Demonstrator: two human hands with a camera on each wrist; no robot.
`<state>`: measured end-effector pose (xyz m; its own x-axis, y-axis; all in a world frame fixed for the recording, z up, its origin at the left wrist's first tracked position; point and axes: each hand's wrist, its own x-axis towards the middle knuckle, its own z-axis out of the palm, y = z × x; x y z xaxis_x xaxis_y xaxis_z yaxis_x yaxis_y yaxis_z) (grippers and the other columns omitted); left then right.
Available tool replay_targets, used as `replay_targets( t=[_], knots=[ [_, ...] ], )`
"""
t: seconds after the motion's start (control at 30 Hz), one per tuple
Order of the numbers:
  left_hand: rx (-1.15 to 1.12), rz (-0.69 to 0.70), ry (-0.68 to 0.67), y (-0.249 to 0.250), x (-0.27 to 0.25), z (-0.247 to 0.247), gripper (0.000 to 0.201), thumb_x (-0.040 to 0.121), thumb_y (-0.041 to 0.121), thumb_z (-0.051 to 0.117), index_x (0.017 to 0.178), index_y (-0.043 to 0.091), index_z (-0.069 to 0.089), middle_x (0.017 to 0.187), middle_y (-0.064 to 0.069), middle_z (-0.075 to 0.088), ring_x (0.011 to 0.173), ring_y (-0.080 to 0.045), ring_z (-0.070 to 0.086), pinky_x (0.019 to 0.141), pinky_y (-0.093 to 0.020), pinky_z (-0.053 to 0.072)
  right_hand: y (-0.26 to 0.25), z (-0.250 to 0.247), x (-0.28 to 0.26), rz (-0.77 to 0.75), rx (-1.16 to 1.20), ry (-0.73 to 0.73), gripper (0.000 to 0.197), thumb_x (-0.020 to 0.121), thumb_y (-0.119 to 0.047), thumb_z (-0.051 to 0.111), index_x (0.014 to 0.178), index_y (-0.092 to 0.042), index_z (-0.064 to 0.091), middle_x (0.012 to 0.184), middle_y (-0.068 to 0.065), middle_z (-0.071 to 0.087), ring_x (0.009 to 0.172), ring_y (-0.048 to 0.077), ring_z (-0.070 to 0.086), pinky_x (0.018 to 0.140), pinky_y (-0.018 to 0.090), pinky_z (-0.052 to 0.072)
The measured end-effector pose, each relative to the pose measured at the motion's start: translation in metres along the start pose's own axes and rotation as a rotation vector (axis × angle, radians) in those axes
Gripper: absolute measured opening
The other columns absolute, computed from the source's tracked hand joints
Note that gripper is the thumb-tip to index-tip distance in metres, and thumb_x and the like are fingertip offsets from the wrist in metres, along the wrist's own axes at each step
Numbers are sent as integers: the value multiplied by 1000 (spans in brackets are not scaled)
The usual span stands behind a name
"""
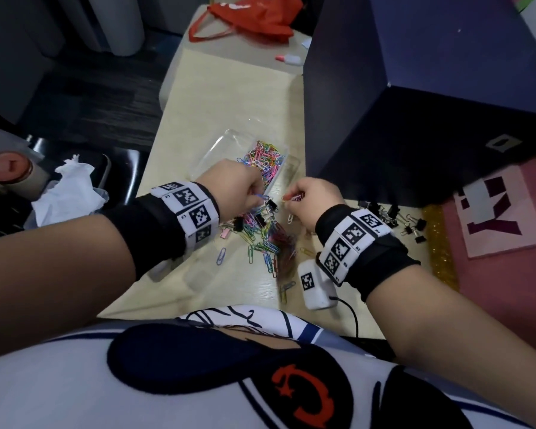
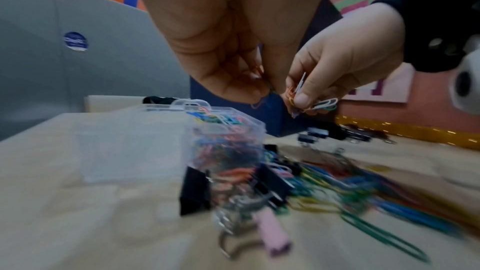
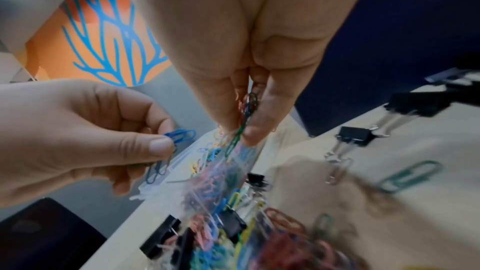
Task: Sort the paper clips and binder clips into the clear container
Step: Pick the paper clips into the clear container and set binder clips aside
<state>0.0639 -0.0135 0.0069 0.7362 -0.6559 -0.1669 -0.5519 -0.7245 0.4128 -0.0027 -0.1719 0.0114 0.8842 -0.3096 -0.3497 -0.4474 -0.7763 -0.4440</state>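
Paper clips point(image 1: 262, 233) in many colours lie heaped on the pale counter point(image 1: 229, 100), mixed with a few black binder clips point(image 1: 271, 205) and one pink one, just in front of the clear container point(image 1: 229, 140). The container stands open near the middle of the counter, and its right-hand part is already filled with coloured paper clips, while its left part looks bare. Both hands hover close together above the heap, just beside the container's near edge. The left hand point(image 1: 234, 187) has its fingers curled and pinches blue paper clips point(image 3: 179, 135) between thumb and forefinger. The right hand point(image 1: 311, 196) is likewise curled, gripping a small bunch of clips point(image 2: 315, 103) in white, orange and green at its fingertips. More black binder clips point(image 1: 393, 213) lie in a loose group on the counter to the right, well apart from the heap, against a dark blue partition point(image 1: 415, 88). A red bag point(image 1: 254, 17) sits at the far end of the counter, and a white tissue point(image 1: 72, 187) lies off to the left, beside the counter. Each wrist carries a black band with printed square markers.
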Motion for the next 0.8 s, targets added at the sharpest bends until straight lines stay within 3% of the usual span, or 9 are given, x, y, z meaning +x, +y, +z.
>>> replay_targets(
  t=[0.13, 0.2, 0.37, 0.43, 0.53, 0.67, 0.8],
  knots=[
    [-71, -104, 91, -12, 13, -10, 21, 83, 34, 69, 96, 17, 67, 91, -2, 69, 90, -21, 62, 78, -27, 43, -23, -2, 23, -19, 105, 66, 4, 86, -22, 67, 89, -24, 69, 87, -6, 65, 80, 13, 61, 78, 23, 50],
    [-102, -140, 96, -17, 17, -10, 23, 83, 35, 69, 100, 18, 67, 94, -2, 70, 93, -21, 62, 79, -25, 42, -34, -3, 36, -35, 131, 95, 9, 87, -25, 65, 95, -24, 68, 88, -7, 63, 82, 12, 60, 79, 22, 48],
    [-3, -94, 95, -23, 18, -3, 29, 92, 23, 53, 118, 17, 62, 115, -7, 64, 106, -27, 58, 90, -34, 46, -49, -1, 63, -22, 229, -26, 35, 90, -15, 52, 125, -20, 55, 116, 4, 63, 104, 25, 63, 94, 40, 52],
    [109, -52, 83, -26, 17, 3, 35, 92, 24, 49, 125, 19, 56, 125, -4, 56, 116, -27, 53, 94, -41, 45, -47, -3, 67, -4, 191, -20, 39, 88, -5, 46, 122, -21, 56, 121, 4, 61, 106, 24, 62, 96, 38, 51],
    [263, 21, 70, -29, 14, 16, 42, 93, 33, 46, 133, 21, 48, 138, 5, 48, 129, -20, 41, 97, -43, 35, -40, -8, 70, -56, -8, -4, 42, 88, 2, 42, 116, -22, 61, 125, 3, 56, 111, 21, 57, 92, 23, 42],
    [309, 142, 89, -29, 9, 28, 41, 90, 30, 50, 128, 16, 55, 137, 2, 54, 127, -20, 47, 97, -43, 34, -40, -6, 67, -192, -225, -174, 47, 91, 3, 42, 129, -19, 57, 139, 6, 46, 124, 24, 48, 99, 26, 37],
    [272, 142, 23, -30, 8, 31, 45, 93, 36, 45, 136, 21, 47, 145, 6, 45, 131, -16, 43, 104, -42, 27, -34, -1, 67, -233, -264, -170, 45, 90, -1, 42, 129, -18, 56, 136, 7, 47, 122, 25, 48, 96, 28, 38]
  ],
)
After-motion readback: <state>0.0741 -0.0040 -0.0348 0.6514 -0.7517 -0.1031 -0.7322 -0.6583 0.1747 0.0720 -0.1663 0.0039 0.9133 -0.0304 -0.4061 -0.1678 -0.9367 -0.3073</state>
